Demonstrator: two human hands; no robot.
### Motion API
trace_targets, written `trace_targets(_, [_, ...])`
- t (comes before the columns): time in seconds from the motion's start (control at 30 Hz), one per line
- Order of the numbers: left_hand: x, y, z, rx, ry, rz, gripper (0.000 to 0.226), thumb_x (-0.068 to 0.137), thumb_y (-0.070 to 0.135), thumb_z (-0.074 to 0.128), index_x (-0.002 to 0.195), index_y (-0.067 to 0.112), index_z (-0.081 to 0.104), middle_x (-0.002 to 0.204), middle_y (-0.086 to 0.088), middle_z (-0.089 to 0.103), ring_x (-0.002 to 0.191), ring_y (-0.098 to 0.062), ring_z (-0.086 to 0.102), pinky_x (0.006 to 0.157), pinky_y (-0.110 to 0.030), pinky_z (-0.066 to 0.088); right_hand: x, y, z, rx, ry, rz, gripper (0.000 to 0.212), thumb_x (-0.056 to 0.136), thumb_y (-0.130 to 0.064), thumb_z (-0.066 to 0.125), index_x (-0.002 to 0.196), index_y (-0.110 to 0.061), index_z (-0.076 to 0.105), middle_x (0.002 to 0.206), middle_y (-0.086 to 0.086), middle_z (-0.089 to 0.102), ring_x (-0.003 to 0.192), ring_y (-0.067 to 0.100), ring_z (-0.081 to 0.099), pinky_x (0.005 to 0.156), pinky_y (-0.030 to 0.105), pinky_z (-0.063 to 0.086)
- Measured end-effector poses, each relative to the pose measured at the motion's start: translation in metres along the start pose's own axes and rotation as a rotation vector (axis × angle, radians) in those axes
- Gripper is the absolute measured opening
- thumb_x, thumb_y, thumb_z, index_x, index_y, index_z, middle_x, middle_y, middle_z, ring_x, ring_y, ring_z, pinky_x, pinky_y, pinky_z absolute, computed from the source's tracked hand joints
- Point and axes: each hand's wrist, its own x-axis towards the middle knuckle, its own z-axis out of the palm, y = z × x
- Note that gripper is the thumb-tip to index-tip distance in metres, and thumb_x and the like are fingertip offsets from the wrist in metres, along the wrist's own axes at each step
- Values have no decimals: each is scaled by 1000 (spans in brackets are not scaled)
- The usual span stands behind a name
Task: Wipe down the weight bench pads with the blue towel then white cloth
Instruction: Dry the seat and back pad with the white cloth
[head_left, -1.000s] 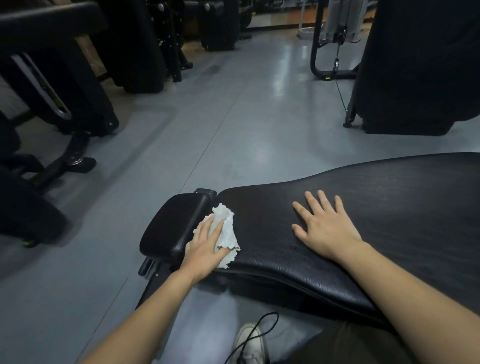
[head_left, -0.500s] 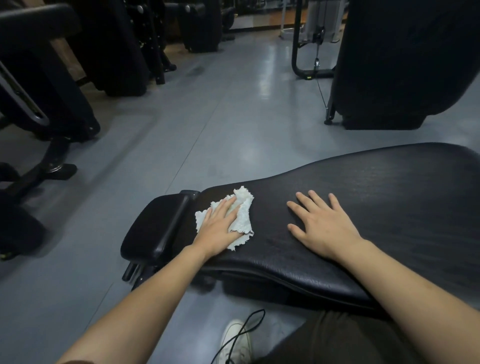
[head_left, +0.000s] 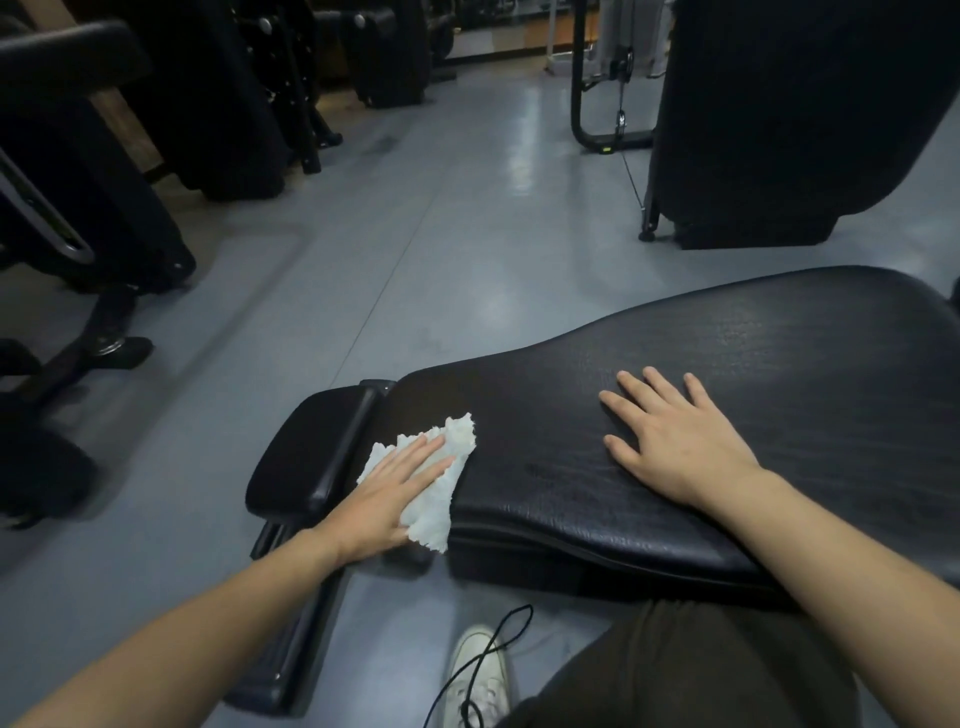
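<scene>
A long black bench pad (head_left: 753, 384) runs from the centre to the right edge of the head view. A smaller black pad (head_left: 306, 452) sits at its left end. My left hand (head_left: 395, 493) presses a white cloth (head_left: 441, 493) flat onto the narrow left end of the long pad, fingers straight. The cloth's lower corner hangs over the pad's near edge. My right hand (head_left: 670, 436) rests flat on the middle of the long pad, fingers spread. No blue towel is in view.
Grey gym floor (head_left: 467, 234) stretches ahead. Black gym machines (head_left: 104, 182) stand at the left and another dark machine (head_left: 779, 119) at the back right. My white shoe (head_left: 478, 675) and a black cable (head_left: 488, 660) are below the bench.
My left hand has slid the white cloth back toward the near edge of the pad's left end, after pushing it farther onto the pad. My right hand stays put.
</scene>
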Motion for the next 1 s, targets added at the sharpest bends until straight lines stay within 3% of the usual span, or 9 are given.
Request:
trace_targets(0.1, [-9, -20, 4, 4, 31, -21, 106, 79, 13, 70, 157, 45, 5, 166, 22, -13, 154, -7, -13, 126, -45, 11, -2, -1, 2, -23, -1, 5, 83, 86, -63, -7, 160, -33, 13, 169, -2, 6, 156, 23, 1, 123, 51, 4])
trace_targets(0.3, [-11, -38, 2, -5, 62, -31, 119, 71, 34, 83, 154, 53, 0, 167, 19, -10, 155, -8, -10, 125, -46, 14, -7, -6, 1, -39, 0, 18, 93, 77, -62, -14, 160, -32, 17, 169, -1, 11, 155, 24, 6, 123, 51, 8])
trace_targets(0.4, [-1, -30, 2, 18, 54, 15, 122, 69, 45, 85, 157, 43, 1, 167, 16, -14, 155, -11, -14, 126, -47, 11, -7, -7, 1, -36, 2, 22, 91, 79, -61, -12, 159, -31, 17, 168, 0, 12, 155, 25, 7, 123, 52, 9])
trace_targets(0.53, [11, -22, -1, 30, 44, 73, 122, 69, 54, 84, 160, 35, 5, 167, 13, -16, 155, -14, -16, 126, -47, 7, -7, -6, 1, -30, 24, 20, 67, 100, -59, 13, 160, -30, 17, 168, 0, 13, 155, 24, 7, 123, 51, 9])
trace_targets(0.67, [25, -2, -3, 61, 47, 125, 123, 70, 55, 83, 161, 32, 4, 168, 9, -18, 155, -18, -17, 125, -47, 4, -6, -4, -1, 22, 29, 14, 64, 102, -55, 27, 160, -29, 18, 168, -1, 14, 155, 23, 7, 124, 50, 8])
trace_targets(0.77, [35, 22, -6, 79, 39, 159, 121, 72, 44, 84, 161, 31, 3, 167, 9, -20, 154, -18, -19, 125, -43, -2, -4, 0, -3, 81, 38, 9, 62, 103, -53, 32, 158, -28, 22, 167, -2, 17, 155, 20, 9, 123, 48, 7])
trace_targets(0.93, [61, 86, -9, 102, 62, 260, 115, 72, 3, 74, 161, 29, 7, 168, 7, -18, 154, -17, -20, 126, -47, 1, -5, 26, -12, 89, 43, 45, 58, 102, -51, 36, 155, -27, 31, 166, -3, 20, 154, 17, 12, 123, 48, 8])
trace_targets(1.0, [71, 108, -11, 123, 64, 320, 117, 72, 6, 76, 161, 31, 5, 168, 6, -18, 154, -18, -19, 126, -46, -2, -9, 41, -15, 99, 54, 74, 57, 102, -50, 38, 154, -26, 33, 165, -2, 23, 154, 18, 14, 123, 48, 9])
